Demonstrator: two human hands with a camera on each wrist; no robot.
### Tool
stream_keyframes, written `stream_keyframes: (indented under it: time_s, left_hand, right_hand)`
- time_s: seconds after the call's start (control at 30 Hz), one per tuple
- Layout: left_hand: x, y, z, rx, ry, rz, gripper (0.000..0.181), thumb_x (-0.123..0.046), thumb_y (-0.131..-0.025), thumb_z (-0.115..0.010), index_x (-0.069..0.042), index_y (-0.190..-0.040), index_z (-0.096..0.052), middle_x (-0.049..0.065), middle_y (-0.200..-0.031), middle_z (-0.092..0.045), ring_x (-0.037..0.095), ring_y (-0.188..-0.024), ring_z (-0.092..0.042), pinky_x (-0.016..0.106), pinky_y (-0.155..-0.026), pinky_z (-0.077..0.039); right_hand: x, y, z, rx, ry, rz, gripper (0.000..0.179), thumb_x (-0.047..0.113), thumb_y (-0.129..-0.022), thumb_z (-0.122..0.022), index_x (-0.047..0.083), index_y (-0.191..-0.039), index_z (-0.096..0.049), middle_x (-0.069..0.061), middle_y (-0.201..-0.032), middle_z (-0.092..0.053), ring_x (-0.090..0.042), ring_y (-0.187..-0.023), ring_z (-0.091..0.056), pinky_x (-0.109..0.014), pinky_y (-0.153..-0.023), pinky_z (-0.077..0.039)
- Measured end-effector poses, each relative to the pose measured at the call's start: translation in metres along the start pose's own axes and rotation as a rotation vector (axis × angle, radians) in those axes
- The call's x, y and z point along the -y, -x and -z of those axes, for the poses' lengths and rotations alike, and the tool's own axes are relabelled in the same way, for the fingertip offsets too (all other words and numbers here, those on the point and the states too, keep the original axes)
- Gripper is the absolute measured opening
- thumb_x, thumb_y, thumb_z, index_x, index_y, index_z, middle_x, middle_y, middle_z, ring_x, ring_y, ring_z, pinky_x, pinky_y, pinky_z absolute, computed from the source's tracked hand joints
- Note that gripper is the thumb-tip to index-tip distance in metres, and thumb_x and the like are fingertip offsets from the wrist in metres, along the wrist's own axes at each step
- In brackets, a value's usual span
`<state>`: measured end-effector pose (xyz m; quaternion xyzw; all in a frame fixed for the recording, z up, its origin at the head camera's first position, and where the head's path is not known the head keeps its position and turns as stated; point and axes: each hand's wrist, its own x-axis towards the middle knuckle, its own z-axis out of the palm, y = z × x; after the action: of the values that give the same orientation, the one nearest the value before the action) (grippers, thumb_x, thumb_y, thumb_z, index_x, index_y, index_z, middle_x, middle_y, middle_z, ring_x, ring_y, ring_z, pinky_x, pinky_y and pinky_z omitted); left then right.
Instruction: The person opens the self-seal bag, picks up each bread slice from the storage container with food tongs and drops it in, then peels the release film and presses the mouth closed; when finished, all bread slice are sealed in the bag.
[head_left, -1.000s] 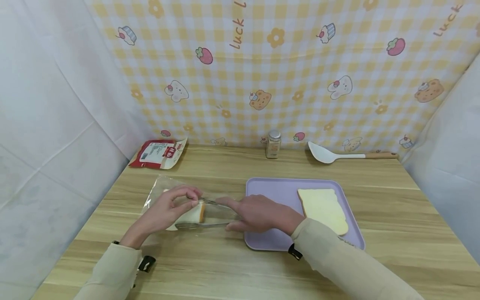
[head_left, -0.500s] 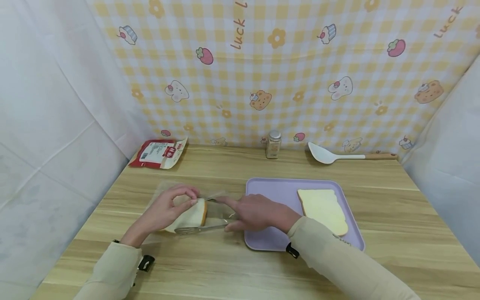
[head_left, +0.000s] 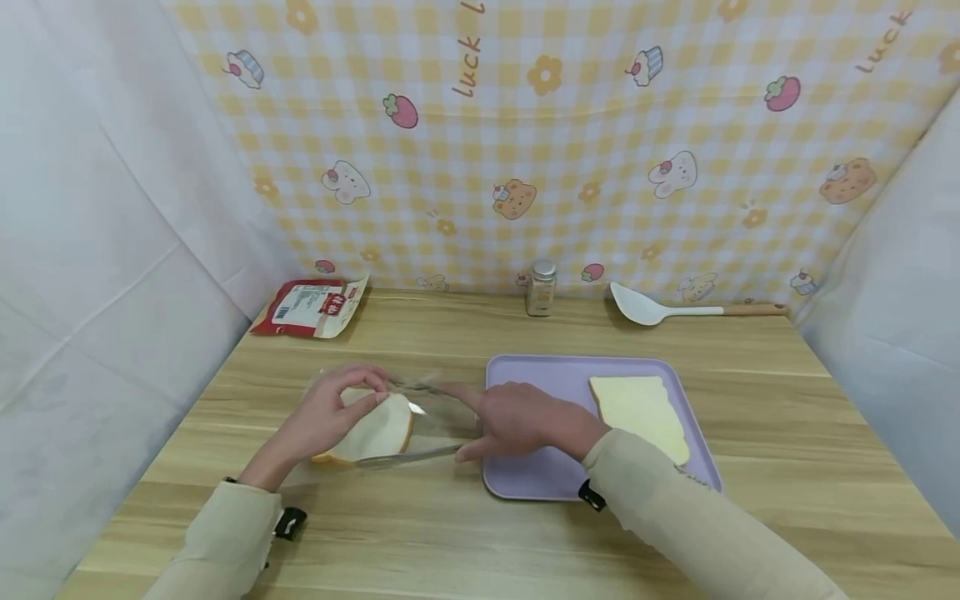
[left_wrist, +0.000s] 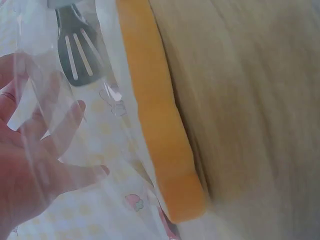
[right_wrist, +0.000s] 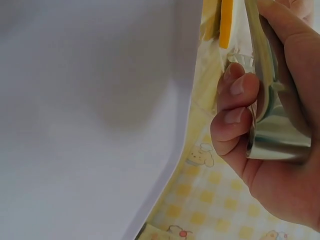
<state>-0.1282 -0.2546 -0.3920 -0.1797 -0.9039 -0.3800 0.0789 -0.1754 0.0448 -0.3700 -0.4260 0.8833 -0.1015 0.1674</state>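
Note:
In the head view a clear plastic bag (head_left: 442, 414) lies left of the tray with a white bread slice (head_left: 375, 429) in it. My left hand (head_left: 330, 412) is over the slice, thumb and forefinger pinching the bag's upper edge. My right hand (head_left: 517, 419) grips metal tongs (head_left: 420, 457), whose two arms are spread and reach left into the bag, one at the slice's near side. The left wrist view shows a slotted tong end (left_wrist: 80, 55) beside the slice's brown crust (left_wrist: 160, 115). Curled fingers (right_wrist: 235, 115) hold the tongs in the right wrist view.
A purple tray (head_left: 540, 375) with another slice (head_left: 641, 417) sits beneath the right forearm. Along the back are a red and white packet (head_left: 311, 308), a small capped jar (head_left: 542, 287) and a white spatula with a wooden handle (head_left: 641, 304). A patterned cloth (head_left: 450, 150) hangs behind.
More of the slice's face shows beside my left hand, and the near tong arm has shifted to lie along its edge. Both hands keep their hold. The head view has shifted slightly.

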Motion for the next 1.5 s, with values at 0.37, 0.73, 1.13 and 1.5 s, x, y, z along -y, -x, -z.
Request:
stream_keyframes:
  time_s: [0.37,0.73,1.13,1.5]
  left_hand:
    - [0.008,0.001,0.004,-0.006,0.029,0.032,0.007,-0.009,-0.102,-0.069,-0.004,-0.099,-0.073,0.017,-0.125,-0.072,0.040,-0.122,-0.065,0.063,-0.105,-0.046]
    - [0.010,-0.001,0.000,0.005,0.033,0.028,0.007,-0.011,-0.102,-0.070,-0.005,-0.098,-0.073,0.019,-0.125,-0.072,0.042,-0.122,-0.064,0.066,-0.107,-0.041]
    - [0.005,0.000,0.000,0.000,-0.014,0.014,0.006,-0.007,-0.098,-0.073,-0.011,-0.094,-0.072,0.020,-0.124,-0.072,0.044,-0.121,-0.065,0.066,-0.106,-0.040]
    - [0.002,0.001,-0.001,0.007,-0.028,0.024,0.011,-0.007,-0.098,-0.073,-0.015,-0.092,-0.070,0.021,-0.126,-0.071,0.045,-0.122,-0.063,0.062,-0.105,-0.034]
  right_hand:
    - [-0.016,0.034,0.009,-0.011,-0.048,-0.058,0.096,0.061,-0.094,-0.073,0.030,-0.169,-0.022,0.006,-0.072,-0.058,-0.010,-0.069,-0.056,-0.033,-0.070,-0.049]
    - [-0.036,0.106,0.008,-0.144,-0.078,-0.131,0.103,0.050,-0.088,-0.084,0.032,-0.168,-0.022,0.013,-0.061,-0.047,-0.002,-0.055,-0.040,-0.042,-0.082,-0.056]
    - [-0.055,0.193,-0.020,-0.458,-0.228,-0.438,0.102,0.054,-0.088,-0.083,0.026,-0.167,-0.023,0.009,-0.066,-0.048,-0.002,-0.054,-0.038,-0.025,-0.052,-0.038]
    - [-0.051,0.233,-0.052,-0.424,-0.290,-0.773,0.116,0.066,-0.094,-0.070,0.013,-0.170,-0.001,0.000,-0.070,-0.055,-0.014,-0.062,-0.048,-0.027,-0.058,-0.037]
